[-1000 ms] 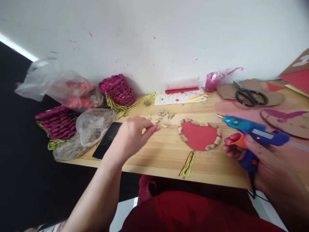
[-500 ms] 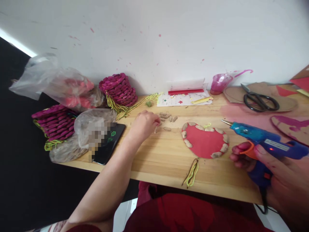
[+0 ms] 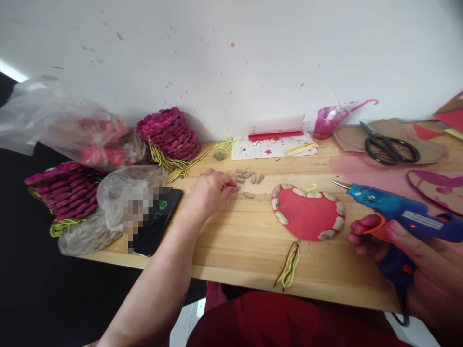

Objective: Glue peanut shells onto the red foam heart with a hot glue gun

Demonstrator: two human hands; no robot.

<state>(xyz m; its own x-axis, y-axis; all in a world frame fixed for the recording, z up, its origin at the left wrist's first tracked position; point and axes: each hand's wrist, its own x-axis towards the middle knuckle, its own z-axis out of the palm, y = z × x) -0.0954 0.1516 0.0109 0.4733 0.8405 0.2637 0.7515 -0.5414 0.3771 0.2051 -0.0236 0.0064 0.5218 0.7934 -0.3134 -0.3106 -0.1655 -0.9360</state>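
My right hand (image 3: 427, 265) grips a blue hot glue gun (image 3: 394, 207), with fingers at its orange trigger and the metal nozzle pointing left. A small red light glows on its side. Left of the nozzle lies a red heart (image 3: 307, 217) with unshelled peanuts along much of its edge and a yarn tassel (image 3: 288, 266) below its tip. My left hand (image 3: 213, 190) is at a small pile of loose peanuts (image 3: 249, 174), fingertips pinched together on a peanut (image 3: 238, 188) that is partly hidden by them.
Purple woven baskets (image 3: 168, 135), plastic bags (image 3: 97, 135) and a phone (image 3: 155, 226) occupy the left. Along the wall are star-printed paper (image 3: 249, 150), a pink-stained cup (image 3: 329, 123) and black scissors (image 3: 392, 147) on cardboard. A purple-painted piece (image 3: 437, 188) lies at right.
My left fingers have closed near the peanuts, and a peanut that lay under them is no longer seen apart. The view has shifted slightly. The glue gun stays held beside the heart.
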